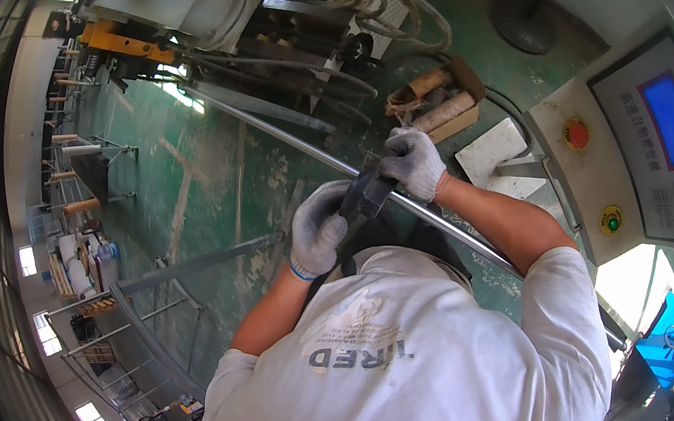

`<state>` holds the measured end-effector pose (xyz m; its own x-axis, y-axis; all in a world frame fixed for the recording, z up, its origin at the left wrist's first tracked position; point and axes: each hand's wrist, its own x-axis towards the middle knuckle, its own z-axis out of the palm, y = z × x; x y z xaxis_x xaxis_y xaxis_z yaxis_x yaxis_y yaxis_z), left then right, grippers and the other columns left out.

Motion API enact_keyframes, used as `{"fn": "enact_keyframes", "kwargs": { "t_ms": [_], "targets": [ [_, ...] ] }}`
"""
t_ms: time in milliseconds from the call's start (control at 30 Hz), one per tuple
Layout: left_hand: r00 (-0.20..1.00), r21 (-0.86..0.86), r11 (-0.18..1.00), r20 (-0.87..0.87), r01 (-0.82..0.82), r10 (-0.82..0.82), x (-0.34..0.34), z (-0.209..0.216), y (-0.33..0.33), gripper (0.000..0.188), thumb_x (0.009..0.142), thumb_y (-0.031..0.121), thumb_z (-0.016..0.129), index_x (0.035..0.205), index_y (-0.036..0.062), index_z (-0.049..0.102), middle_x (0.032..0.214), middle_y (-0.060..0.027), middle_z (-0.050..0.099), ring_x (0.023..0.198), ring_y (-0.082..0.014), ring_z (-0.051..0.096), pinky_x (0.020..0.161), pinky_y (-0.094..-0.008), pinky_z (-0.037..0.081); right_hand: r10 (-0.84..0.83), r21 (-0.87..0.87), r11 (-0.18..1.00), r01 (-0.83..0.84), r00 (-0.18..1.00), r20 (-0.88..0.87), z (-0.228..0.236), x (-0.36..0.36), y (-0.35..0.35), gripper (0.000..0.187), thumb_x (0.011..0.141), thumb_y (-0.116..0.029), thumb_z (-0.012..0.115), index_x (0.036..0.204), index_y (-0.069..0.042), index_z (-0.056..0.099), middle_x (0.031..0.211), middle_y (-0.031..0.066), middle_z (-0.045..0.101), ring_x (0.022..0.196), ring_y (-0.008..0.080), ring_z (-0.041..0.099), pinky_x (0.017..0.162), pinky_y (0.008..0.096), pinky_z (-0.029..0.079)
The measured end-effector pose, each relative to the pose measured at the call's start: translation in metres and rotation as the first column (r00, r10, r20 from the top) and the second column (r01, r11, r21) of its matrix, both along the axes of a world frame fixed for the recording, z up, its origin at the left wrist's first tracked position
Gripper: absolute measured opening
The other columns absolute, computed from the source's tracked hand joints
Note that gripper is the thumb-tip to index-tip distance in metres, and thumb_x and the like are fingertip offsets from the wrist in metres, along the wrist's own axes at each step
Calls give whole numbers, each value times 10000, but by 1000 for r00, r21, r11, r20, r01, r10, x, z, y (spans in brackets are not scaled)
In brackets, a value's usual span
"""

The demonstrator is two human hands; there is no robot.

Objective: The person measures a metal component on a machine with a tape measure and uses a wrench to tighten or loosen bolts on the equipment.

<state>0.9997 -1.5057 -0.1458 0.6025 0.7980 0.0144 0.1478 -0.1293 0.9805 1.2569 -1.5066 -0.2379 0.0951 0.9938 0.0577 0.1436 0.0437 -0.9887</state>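
Note:
A long shiny metal tube (295, 143) runs slantwise from the machine at the far left, in front of my body, to the lower right. At its middle sits a black block-shaped piece (371, 191), whose exact kind I cannot make out. My left hand (317, 229), in a greyish-white knit glove, closes on the near left side of that piece, its fingertips partly hidden. On the far right side my right hand (414, 163), gloved likewise, has its fingers curled around the top of the same piece. Both hands are close to the tube.
A machine with a yellow-orange arm (124, 43) and hoses stands at the far left. A cardboard box (446, 109) of rolls lies beyond my right hand. At right is a control panel (653, 134) with a blue screen, a red button and a green button. A metal rack (160, 306) stands at left.

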Motion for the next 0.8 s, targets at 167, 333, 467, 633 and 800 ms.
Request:
{"fn": "enact_keyframes", "kwargs": {
  "t_ms": [167,333,467,633,800],
  "targets": [
    [998,116,992,39,53,-58,-5,-14,3,829,1076,662,693,1344,-122,705,1416,-302,710,1322,-383,693,1152,-482,521,19,199,979,-47,990,141,5,4,11,320,698,-146,841,681,25,570,763,189,549,764,389,575,715,502,445],
    [997,121,992,56,45,-52,-11,-26,2,828,1080,671,676,1366,-105,687,1426,-328,695,1327,-418,685,1150,-513,522,162,145,972,-183,976,149,6,13,20,326,705,-221,860,663,2,626,767,195,594,805,409,611,746,516,482],
    [996,120,991,58,53,-60,-11,-25,3,821,1077,664,681,1365,-105,683,1424,-331,695,1323,-420,684,1148,-515,523,136,195,966,-169,976,173,3,12,19,327,721,-241,862,673,-10,635,770,174,602,833,400,622,805,491,497],
    [998,90,996,56,16,-21,-8,-22,0,819,1069,653,689,1338,-120,707,1427,-308,705,1323,-396,688,1154,-494,517,42,234,968,-95,974,222,5,8,13,305,776,-305,879,783,-34,738,817,145,659,913,375,654,934,475,510],
    [998,77,997,60,-1,-4,-6,-17,1,818,1073,654,682,1329,-121,730,1426,-281,719,1323,-377,692,1146,-480,520,-185,229,968,99,900,395,-16,-6,1,397,882,-393,881,863,-16,759,902,181,686,1016,390,651,964,486,511]
  ]
}}
